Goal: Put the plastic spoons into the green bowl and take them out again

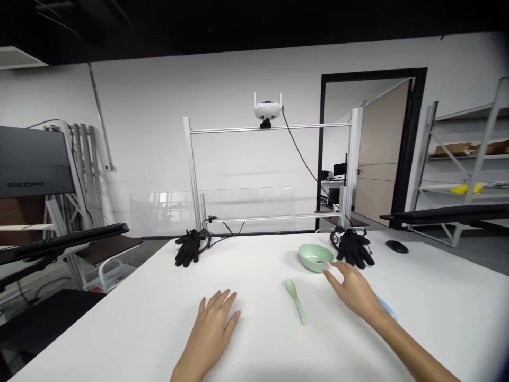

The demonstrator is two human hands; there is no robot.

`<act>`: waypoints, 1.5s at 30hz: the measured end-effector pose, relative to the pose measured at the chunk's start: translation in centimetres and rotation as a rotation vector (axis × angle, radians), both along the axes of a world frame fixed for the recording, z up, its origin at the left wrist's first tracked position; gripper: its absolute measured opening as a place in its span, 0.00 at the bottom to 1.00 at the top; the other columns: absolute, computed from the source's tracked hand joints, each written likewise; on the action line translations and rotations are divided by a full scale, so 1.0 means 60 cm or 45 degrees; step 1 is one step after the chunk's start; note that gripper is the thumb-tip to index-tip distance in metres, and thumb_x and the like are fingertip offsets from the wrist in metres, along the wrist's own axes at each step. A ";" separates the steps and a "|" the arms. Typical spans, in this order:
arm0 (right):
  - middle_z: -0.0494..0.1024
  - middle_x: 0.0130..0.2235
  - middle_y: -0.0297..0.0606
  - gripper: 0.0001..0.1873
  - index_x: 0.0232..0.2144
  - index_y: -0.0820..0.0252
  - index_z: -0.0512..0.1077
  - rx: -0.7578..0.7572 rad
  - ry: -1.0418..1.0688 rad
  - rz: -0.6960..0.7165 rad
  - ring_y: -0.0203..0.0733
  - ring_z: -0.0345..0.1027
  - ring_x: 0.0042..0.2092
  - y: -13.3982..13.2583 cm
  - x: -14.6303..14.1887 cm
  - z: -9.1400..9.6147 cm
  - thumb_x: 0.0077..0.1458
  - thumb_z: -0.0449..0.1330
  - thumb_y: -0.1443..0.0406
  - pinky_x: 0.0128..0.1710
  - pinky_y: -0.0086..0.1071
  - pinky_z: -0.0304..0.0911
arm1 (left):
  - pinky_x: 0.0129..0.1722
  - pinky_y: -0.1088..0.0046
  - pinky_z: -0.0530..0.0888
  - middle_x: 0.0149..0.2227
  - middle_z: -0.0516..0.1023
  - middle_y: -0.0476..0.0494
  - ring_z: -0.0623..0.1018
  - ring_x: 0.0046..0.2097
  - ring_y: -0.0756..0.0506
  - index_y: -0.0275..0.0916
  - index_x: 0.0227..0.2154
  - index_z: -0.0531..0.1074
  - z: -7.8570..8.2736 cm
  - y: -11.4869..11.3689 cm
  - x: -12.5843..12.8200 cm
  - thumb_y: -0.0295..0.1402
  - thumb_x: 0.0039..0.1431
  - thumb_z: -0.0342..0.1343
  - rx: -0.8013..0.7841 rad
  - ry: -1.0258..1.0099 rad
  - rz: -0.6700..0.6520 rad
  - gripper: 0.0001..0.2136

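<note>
A light green bowl (306, 259) stands on the white table in front of my right hand (352, 286). That hand reaches in from the right, its fingertips at the bowl's near right rim, thumb and fingers apart; whether they touch the rim I cannot tell. A light green spoon (296, 303) lies between my hands, its rounded end pointing away from me. My left hand (210, 329) is low over the table at the left, palm down with fingers spread, holding nothing. Partly hidden behind my right forearm is a flat blue item (386, 306).
Black gloves lie at the table's back, one on the left (188, 248) and one on the right (353, 248), with cables beside them. A black mouse (396, 246) rests at the far right. Behind rises a metal frame (270, 128) carrying a white camera-like device (268, 110).
</note>
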State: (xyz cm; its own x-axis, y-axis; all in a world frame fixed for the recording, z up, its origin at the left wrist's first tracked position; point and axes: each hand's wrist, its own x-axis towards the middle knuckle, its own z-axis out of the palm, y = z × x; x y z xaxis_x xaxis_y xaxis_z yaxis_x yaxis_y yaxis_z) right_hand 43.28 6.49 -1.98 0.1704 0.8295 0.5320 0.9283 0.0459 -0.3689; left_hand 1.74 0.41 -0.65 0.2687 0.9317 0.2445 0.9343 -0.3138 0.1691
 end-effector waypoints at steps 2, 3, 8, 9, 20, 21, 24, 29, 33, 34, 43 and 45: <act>0.73 0.62 0.48 0.33 0.60 0.57 0.71 0.025 -0.048 0.035 0.56 0.65 0.64 -0.033 -0.008 -0.015 0.64 0.47 0.45 0.61 0.49 0.63 | 0.69 0.44 0.56 0.69 0.66 0.42 0.62 0.71 0.36 0.45 0.66 0.65 0.001 0.000 0.000 0.46 0.73 0.41 0.011 -0.011 -0.004 0.25; 0.71 0.64 0.49 0.34 0.60 0.58 0.72 0.016 -0.068 0.030 0.57 0.62 0.66 -0.047 -0.011 -0.024 0.64 0.48 0.44 0.62 0.50 0.62 | 0.69 0.44 0.56 0.69 0.66 0.42 0.62 0.71 0.36 0.45 0.66 0.65 0.001 -0.001 0.000 0.46 0.73 0.41 0.013 -0.015 -0.005 0.25; 0.66 0.68 0.46 0.35 0.60 0.57 0.72 -0.015 -0.154 0.005 0.58 0.55 0.70 -0.092 -0.015 -0.071 0.63 0.49 0.43 0.62 0.54 0.62 | 0.69 0.44 0.56 0.69 0.65 0.43 0.61 0.71 0.36 0.46 0.67 0.64 -0.003 -0.003 0.000 0.47 0.73 0.41 0.011 -0.021 -0.005 0.25; 0.66 0.68 0.46 0.35 0.60 0.56 0.72 -0.014 -0.162 0.005 0.58 0.56 0.70 -0.097 -0.014 -0.079 0.62 0.49 0.43 0.62 0.54 0.63 | 0.69 0.44 0.56 0.69 0.65 0.43 0.62 0.71 0.36 0.46 0.67 0.65 -0.003 -0.003 0.001 0.47 0.73 0.41 0.016 -0.023 -0.010 0.25; 0.66 0.68 0.44 0.33 0.60 0.54 0.73 -0.026 -0.131 0.005 0.57 0.56 0.69 -0.112 -0.020 -0.095 0.63 0.50 0.44 0.60 0.52 0.66 | 0.69 0.44 0.56 0.69 0.65 0.42 0.61 0.71 0.36 0.45 0.67 0.64 -0.002 -0.008 0.006 0.47 0.73 0.40 0.004 -0.017 -0.007 0.25; 0.66 0.68 0.44 0.33 0.60 0.54 0.73 -0.031 -0.127 0.007 0.57 0.56 0.69 -0.113 -0.020 -0.094 0.63 0.49 0.44 0.60 0.52 0.66 | 0.69 0.44 0.56 0.69 0.65 0.42 0.61 0.71 0.36 0.45 0.67 0.64 -0.001 -0.008 0.007 0.47 0.73 0.41 0.005 -0.018 -0.007 0.25; 0.66 0.68 0.44 0.33 0.59 0.54 0.73 -0.047 -0.121 0.007 0.57 0.56 0.70 -0.113 -0.018 -0.092 0.63 0.49 0.44 0.60 0.52 0.65 | 0.69 0.45 0.56 0.69 0.66 0.42 0.62 0.71 0.36 0.45 0.66 0.65 -0.001 -0.009 0.007 0.46 0.73 0.41 0.017 -0.024 -0.010 0.25; 0.68 0.67 0.46 0.33 0.58 0.56 0.74 -0.018 -0.120 0.020 0.58 0.58 0.68 -0.109 -0.014 -0.095 0.63 0.50 0.44 0.60 0.54 0.65 | 0.69 0.44 0.56 0.69 0.66 0.42 0.62 0.70 0.36 0.46 0.66 0.65 -0.004 -0.006 0.003 0.46 0.73 0.41 0.033 -0.030 -0.019 0.25; 0.69 0.66 0.47 0.33 0.58 0.56 0.74 -0.004 -0.132 0.022 0.59 0.59 0.68 -0.107 -0.013 -0.097 0.62 0.50 0.44 0.60 0.54 0.65 | 0.69 0.44 0.57 0.69 0.66 0.42 0.62 0.70 0.35 0.47 0.66 0.65 -0.006 -0.006 0.003 0.47 0.73 0.41 0.043 -0.033 -0.024 0.25; 0.69 0.66 0.47 0.33 0.58 0.57 0.74 -0.006 -0.136 0.023 0.59 0.59 0.68 -0.107 -0.013 -0.098 0.62 0.50 0.44 0.60 0.54 0.65 | 0.69 0.44 0.57 0.69 0.66 0.42 0.62 0.70 0.35 0.46 0.66 0.65 -0.006 -0.007 0.003 0.47 0.73 0.41 0.038 -0.031 -0.021 0.25; 0.70 0.65 0.45 0.33 0.58 0.56 0.74 -0.056 -0.126 0.023 0.58 0.60 0.67 -0.109 -0.014 -0.097 0.62 0.50 0.44 0.61 0.53 0.65 | 0.69 0.45 0.55 0.69 0.66 0.42 0.61 0.71 0.36 0.45 0.67 0.65 0.000 -0.010 0.006 0.47 0.73 0.41 0.007 -0.024 -0.013 0.25; 0.70 0.65 0.46 0.33 0.58 0.56 0.74 -0.046 -0.123 0.030 0.57 0.61 0.67 -0.108 -0.015 -0.096 0.62 0.50 0.44 0.61 0.53 0.65 | 0.69 0.45 0.55 0.69 0.66 0.42 0.61 0.71 0.36 0.45 0.67 0.65 -0.001 -0.009 0.005 0.47 0.73 0.41 0.007 -0.029 -0.015 0.25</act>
